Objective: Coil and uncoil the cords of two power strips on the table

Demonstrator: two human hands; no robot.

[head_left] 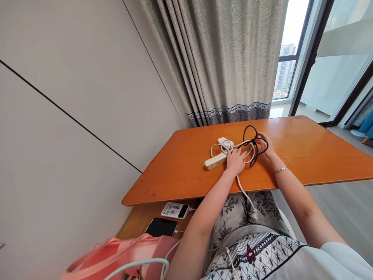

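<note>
A white power strip [215, 161] lies on the orange wooden table [297, 151], partly covered by my left hand [236, 160]. That hand rests over the strip's right end and the cords, its fingers stretched out. Loops of black cable [253, 157] are tangled with a white cord [215, 145], and my right hand [264, 144] pinches the black cable at its right side. Behind the strip sits a white plug or adapter block [225, 142]. From under my left hand a white cord runs over the table's front edge to a plug [255, 214] hanging above my lap.
Below the table's left front, a white power bank [175, 210] and a black-screened phone [161, 227] lie on a lower wooden surface. A pink bag [116, 256] stands in front of them. A grey curtain [230, 58] hangs behind the table, a wall [72, 97] at left.
</note>
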